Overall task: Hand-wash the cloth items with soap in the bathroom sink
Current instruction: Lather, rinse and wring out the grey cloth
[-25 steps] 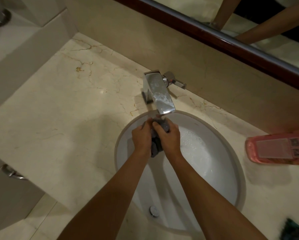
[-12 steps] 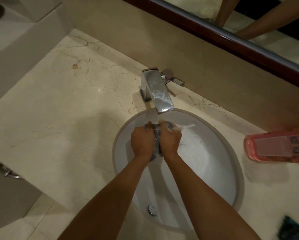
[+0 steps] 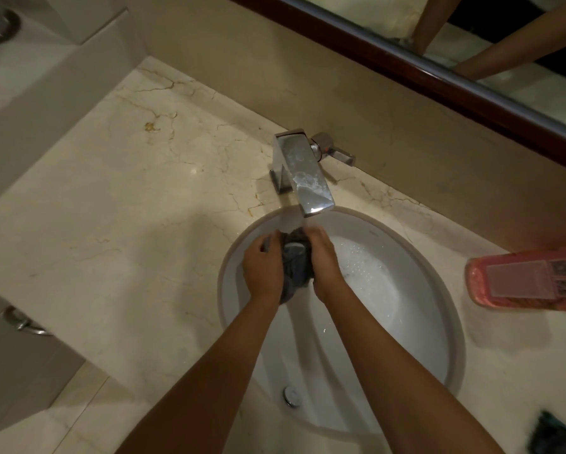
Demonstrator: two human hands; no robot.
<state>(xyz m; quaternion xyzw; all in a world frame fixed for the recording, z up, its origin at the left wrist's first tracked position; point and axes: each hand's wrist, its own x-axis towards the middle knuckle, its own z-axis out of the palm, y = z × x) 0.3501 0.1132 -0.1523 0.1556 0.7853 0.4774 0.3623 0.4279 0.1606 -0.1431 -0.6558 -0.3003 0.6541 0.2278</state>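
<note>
**Grey cloth squeezed between both hands under the faucet**

Head view: a small dark grey cloth (image 3: 295, 263) sits bunched between the two hands, just under the spout of the chrome faucet (image 3: 303, 173) at the far side of the white sink (image 3: 432, 339). A thin run of water appears to fall from the spout onto it. The left hand (image 3: 262, 269) wraps the cloth's left side with its fingers (image 3: 268, 241) curled around the wad; the right hand (image 3: 325, 257) presses in from the right, fingers bent over the top edge. Both are clenched on the cloth, with only a narrow strip of fabric showing between them and a tail hanging below toward the basin.

Soaked, the cloth looks soft, limp and heavier than when dry, probably slick with soap, so gripping the whole bundle suits it better than pinching one corner. Foam (image 3: 366, 273) lies in the basin to the right of the hands; the drain (image 3: 291, 395) is nearer. A pink soap bottle (image 3: 530, 278) lies on its side on the marble desk (image 3: 127, 224) at the right, well apart from the hands. The mirror (image 3: 504, 44) runs along the far wall
</note>
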